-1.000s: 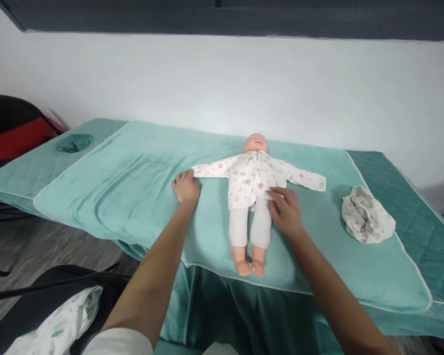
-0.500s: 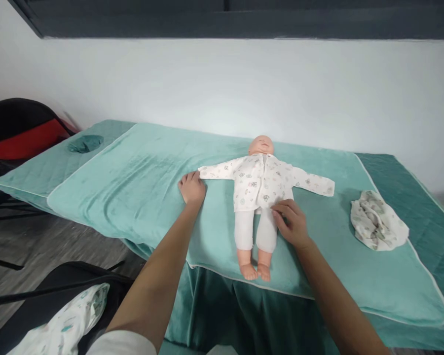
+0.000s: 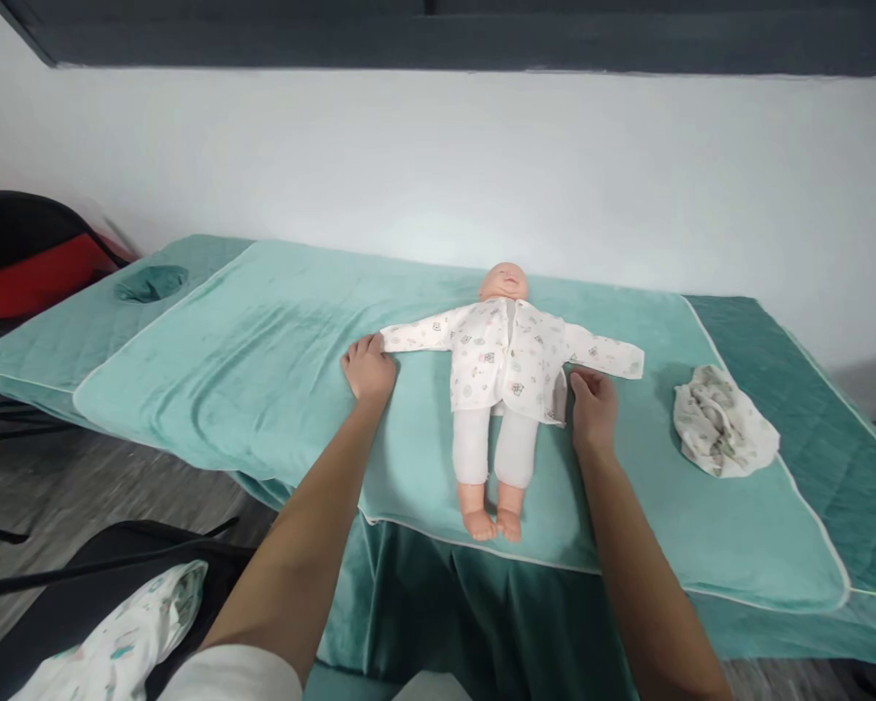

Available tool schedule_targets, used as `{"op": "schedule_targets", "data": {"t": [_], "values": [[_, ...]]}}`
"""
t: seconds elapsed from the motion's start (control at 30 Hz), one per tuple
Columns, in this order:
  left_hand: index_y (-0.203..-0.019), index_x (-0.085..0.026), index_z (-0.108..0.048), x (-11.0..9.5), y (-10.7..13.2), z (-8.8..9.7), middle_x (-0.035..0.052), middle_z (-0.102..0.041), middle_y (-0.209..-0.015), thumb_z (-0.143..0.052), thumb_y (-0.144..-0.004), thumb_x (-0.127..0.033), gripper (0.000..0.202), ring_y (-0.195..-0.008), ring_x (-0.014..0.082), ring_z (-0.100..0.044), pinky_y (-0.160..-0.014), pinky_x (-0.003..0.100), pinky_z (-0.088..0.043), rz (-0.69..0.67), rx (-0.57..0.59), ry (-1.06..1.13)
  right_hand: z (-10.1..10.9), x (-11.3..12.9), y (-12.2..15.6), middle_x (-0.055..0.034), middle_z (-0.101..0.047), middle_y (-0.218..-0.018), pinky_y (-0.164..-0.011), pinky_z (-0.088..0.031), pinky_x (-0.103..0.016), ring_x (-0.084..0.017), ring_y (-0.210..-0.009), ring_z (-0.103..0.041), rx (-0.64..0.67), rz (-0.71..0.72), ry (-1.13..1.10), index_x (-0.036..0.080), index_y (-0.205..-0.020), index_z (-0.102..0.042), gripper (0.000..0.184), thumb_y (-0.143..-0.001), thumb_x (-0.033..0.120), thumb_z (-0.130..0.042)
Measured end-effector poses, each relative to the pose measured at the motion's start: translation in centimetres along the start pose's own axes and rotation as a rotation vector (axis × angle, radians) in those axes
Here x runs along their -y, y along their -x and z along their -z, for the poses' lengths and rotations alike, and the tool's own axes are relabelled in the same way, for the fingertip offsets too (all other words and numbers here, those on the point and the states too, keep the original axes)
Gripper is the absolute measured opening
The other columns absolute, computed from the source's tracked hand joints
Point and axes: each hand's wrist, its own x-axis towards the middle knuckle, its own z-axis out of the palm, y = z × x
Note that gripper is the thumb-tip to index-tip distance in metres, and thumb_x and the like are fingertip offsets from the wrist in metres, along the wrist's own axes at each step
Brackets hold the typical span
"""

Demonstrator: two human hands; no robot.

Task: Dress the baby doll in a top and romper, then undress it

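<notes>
A baby doll [image 3: 504, 281] lies on its back on the bed, its arms covered by spread sleeves. It wears a white printed jacket [image 3: 482, 360] and white leggings [image 3: 471, 446]; its feet are bare. My left hand [image 3: 369, 368] rests on the bed at the cuff of the sleeve on the left, fingers loosely bent and lying down. Beside the jacket, below the sleeve on the right, is my right hand [image 3: 595, 404]. Its fingers are closed at the jacket's side edge; what lies between the fingertips is hidden. That lower side edge of the jacket stands slightly away from the doll.
A crumpled printed cloth [image 3: 722, 424] lies on the green bed cover [image 3: 299, 292] to the right. A face hole [image 3: 153, 283] is at the bed's left end. Black chairs, one with a red part [image 3: 40, 277], stand left; another printed cloth [image 3: 121, 638] hangs over the near one.
My right hand has moved from the jacket's front hem up and outward to its side edge, which now stands out. My left hand stays by the cuff. The view has shifted slightly.
</notes>
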Motion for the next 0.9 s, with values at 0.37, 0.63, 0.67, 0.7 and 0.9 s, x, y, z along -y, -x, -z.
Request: {"op": "schedule_targets", "data": {"t": [0.37, 0.63, 0.67, 0.7, 0.9], "values": [[-0.126, -0.016, -0.058, -0.8, 4.6, 2.4, 0.0141, -0.063, -0.131, -0.044, -0.084, -0.010, 0.045, -0.127, 0.0268, -0.056, -0.110, 0.042, -0.044, -0.157, 0.009, 0.167, 0.7, -1.3, 1.3, -0.0079, -0.067, -0.111, -0.097, -0.053, -0.042, -0.021, -0.106, -0.066, 0.146, 0.119, -0.034, 0.019, -0.110, -0.060, 0.039, -0.071, 0.022, -0.058], [-0.090, -0.024, -0.063, -5.6, 11.1, 3.1, 0.0062, -0.066, -0.132, -0.060, -0.084, -0.024, 0.007, -0.126, 0.0261, -0.058, -0.124, 0.051, -0.026, -0.447, 0.295, 0.198, 2.9, -0.8, 6.2, -0.0141, -0.059, -0.123, -0.105, -0.046, -0.053, -0.028, -0.119, -0.055, 0.193, 0.458, 0.448, 0.021, -0.120, -0.056, 0.045, -0.077, 0.012, -0.047], [-0.092, -0.024, -0.063, -5.8, 11.2, 3.0, 0.0065, -0.066, -0.133, -0.060, -0.083, -0.024, 0.009, -0.127, 0.0258, -0.058, -0.125, 0.050, -0.026, -0.460, 0.309, 0.191, 3.0, -0.6, 6.6, -0.0152, -0.059, -0.124, -0.104, -0.046, -0.054, -0.029, -0.120, -0.054, 0.192, 0.463, 0.488, 0.020, -0.121, -0.056, 0.043, -0.080, 0.014, -0.047], [-0.094, -0.024, -0.064, -6.0, 11.3, 2.9, 0.0068, -0.066, -0.134, -0.059, -0.083, -0.023, 0.012, -0.127, 0.0256, -0.058, -0.125, 0.050, -0.026, -0.466, 0.320, 0.186, 2.9, -0.4, 6.9, -0.0158, -0.060, -0.123, -0.103, -0.047, -0.054, -0.031, -0.119, -0.054, 0.195, 0.460, 0.519, 0.020, -0.123, -0.056, 0.041, -0.082, 0.017, -0.048], [-0.101, -0.023, -0.068, -6.6, 11.1, 2.7, 0.0079, -0.067, -0.131, -0.055, -0.087, -0.022, 0.019, -0.126, 0.0265, -0.058, -0.123, 0.049, -0.028, -0.451, 0.305, 0.174, 1.6, 0.2, 6.8, -0.0138, -0.066, -0.113, -0.098, -0.046, -0.053, -0.033, -0.109, -0.057, 0.221, 0.426, 0.616, 0.020, -0.120, -0.058, 0.038, -0.084, 0.032, -0.060]]}}
